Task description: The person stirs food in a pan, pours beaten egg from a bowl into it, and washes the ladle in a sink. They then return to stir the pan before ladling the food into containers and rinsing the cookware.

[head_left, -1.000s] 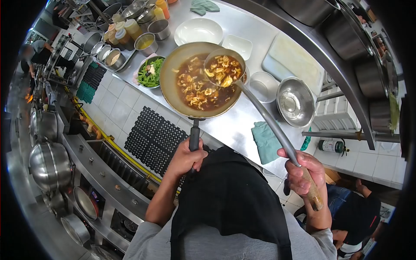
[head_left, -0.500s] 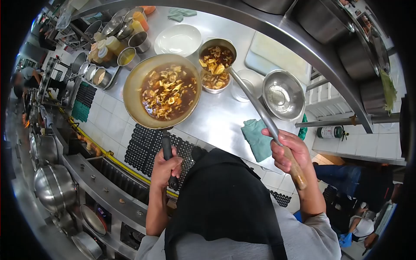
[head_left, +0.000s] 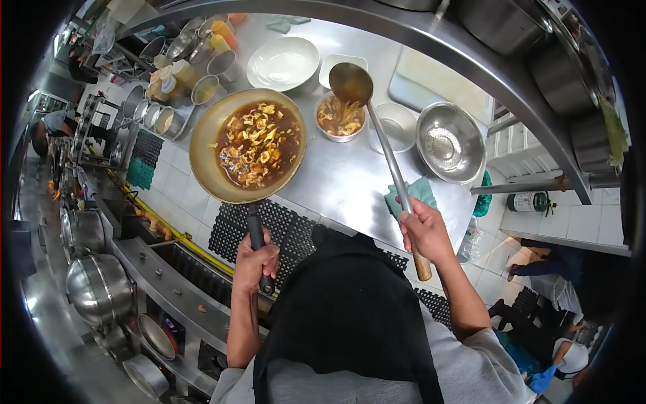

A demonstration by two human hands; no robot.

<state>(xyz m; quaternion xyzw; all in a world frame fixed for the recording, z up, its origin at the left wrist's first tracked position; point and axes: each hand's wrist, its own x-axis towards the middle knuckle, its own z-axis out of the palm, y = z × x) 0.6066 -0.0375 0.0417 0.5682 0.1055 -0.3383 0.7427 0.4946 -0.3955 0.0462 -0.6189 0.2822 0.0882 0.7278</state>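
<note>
My left hand (head_left: 256,261) is wrapped round the black handle of a wide pan (head_left: 202,145). Brown sauce with yellowish pieces (head_left: 262,141) fills the middle of the pan. Closed round the wooden grip of a long ladle (head_left: 387,145) is my right hand (head_left: 425,232). The ladle's bowl (head_left: 351,84) is tilted over a small metal bowl (head_left: 341,137), and brown sauce runs from it onto the food there. A clear round container (head_left: 396,128) stands just right of that bowl.
Behind the pan are a white oval dish (head_left: 282,62) and a square white dish (head_left: 343,62). A metal bowl (head_left: 449,143), green cloth (head_left: 412,195) and cutting boards (head_left: 441,84) are at the right. Sauce bottles (head_left: 185,73) stand left. A shelf edge (head_left: 431,44) crosses above. Another person (head_left: 548,269) is at far right.
The ladle has tipped and is now pouring into the small metal bowl. My right hand has moved slightly left and down the view. My left hand still holds the pan.
</note>
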